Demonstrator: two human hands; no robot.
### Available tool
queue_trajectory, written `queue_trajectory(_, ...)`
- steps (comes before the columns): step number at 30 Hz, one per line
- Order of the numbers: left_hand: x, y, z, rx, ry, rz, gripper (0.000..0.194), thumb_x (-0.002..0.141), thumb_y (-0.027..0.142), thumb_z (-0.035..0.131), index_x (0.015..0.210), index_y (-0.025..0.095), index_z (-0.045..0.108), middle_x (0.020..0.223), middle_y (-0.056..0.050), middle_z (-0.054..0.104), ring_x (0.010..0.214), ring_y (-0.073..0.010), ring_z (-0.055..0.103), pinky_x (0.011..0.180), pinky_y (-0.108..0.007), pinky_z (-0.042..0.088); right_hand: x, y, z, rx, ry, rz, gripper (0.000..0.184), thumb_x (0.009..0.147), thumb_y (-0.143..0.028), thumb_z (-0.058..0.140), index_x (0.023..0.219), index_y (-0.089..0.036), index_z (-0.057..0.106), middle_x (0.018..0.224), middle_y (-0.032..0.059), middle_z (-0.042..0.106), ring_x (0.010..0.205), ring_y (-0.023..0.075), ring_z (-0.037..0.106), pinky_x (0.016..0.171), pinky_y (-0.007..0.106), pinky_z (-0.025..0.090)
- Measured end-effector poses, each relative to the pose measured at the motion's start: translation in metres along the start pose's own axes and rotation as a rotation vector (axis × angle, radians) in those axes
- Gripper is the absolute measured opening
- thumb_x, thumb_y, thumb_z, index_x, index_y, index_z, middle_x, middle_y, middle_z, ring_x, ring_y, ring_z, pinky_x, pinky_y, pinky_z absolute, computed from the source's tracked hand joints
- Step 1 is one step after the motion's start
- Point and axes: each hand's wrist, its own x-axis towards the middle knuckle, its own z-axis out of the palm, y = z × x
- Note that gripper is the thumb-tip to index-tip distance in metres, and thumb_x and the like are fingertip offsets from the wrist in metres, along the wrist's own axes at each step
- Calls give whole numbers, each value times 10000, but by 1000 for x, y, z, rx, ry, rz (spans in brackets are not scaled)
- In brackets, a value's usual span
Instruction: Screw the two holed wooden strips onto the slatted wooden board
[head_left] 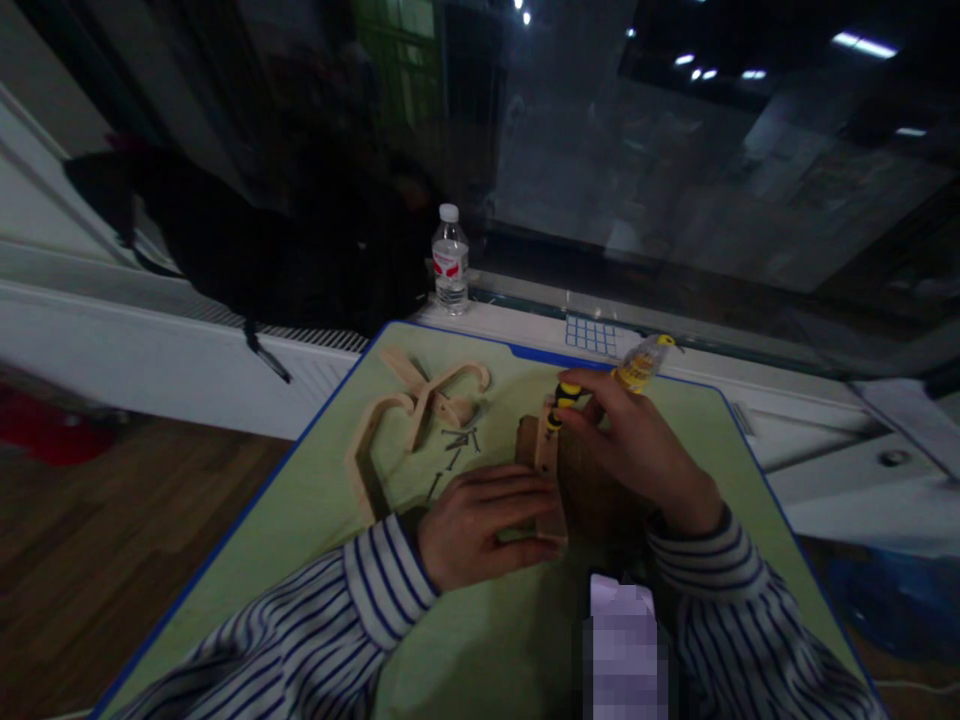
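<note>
Right hand (634, 435) pinches screwdriver (568, 392), right of centre. Left hand (476, 522) lies over bar (547, 455), mid-frame; cannot tell if clamping. Bar wooden, likely stiff, light; best held at lower end, clear of screwdriver. Screws (454, 459) left, probably slippery.

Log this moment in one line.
left hand: on wooden strip | right hand: holding screwdriver at strip | nearby: screws, hooked wooden pieces

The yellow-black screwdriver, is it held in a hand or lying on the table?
Held: the right hand grips the screwdriver by its handle, over a wooden piece.
</note>
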Motion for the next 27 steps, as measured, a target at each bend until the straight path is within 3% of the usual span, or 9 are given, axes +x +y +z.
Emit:
queue_trajectory(8, -1, 0, -5, -91, -54, -58, 417, 794, 367, 667, 1139, 137, 638, 1120, -142, 697, 1054, -243, 652, 903, -387, 549, 0, 0, -2, -21, -7, -5, 355, 902, -309, 540, 1245, -241, 478, 880, 39, 695, 695, 182, 670, 613, 312, 527)
queue_trajectory(11, -1, 1, -8, -120, -9, -134, 357, 838, 332, 608, 1140, 147, 647, 1113, -139, 702, 1049, -232, 656, 905, -375, 540, 0, -1, -3, -31, -6, -25, 347, 903, -295, 535, 1240, -227, 486, 832, 29, 692, 658, 170, 655, 599, 299, 511)
queue_trajectory(18, 23, -9, -11, -166, 191, -657, 349, 916, 379, 484, 1002, 116, 696, 948, -75, 739, 866, -193, 679, 784, -295, 544, 2, 0, -3, -29, -28, -12, 330, 913, -276, 509, 1240, -228, 492, 782, 8, 682, 594, 150, 623, 541, 271, 458)
queue_trajectory(24, 61, -23, -25, -51, -194, -670, 281, 800, 264, 546, 990, 132, 707, 821, -38, 719, 728, -163, 629, 628, -234, 453, 2, -1, -8, 8, -39, -11, 344, 905, -253, 514, 1246, -212, 502, 827, 23, 690, 665, 157, 650, 600, 283, 491)
queue_trajectory(27, 72, -28, -26, -103, -308, -635, 233, 747, 227, 563, 903, 127, 705, 754, -14, 685, 675, -144, 585, 583, -221, 404, 1, 0, -10, 4, -9, -21, 329, 903, -255, 521, 1229, -216, 525, 875, 36, 695, 706, 158, 658, 645, 295, 513)
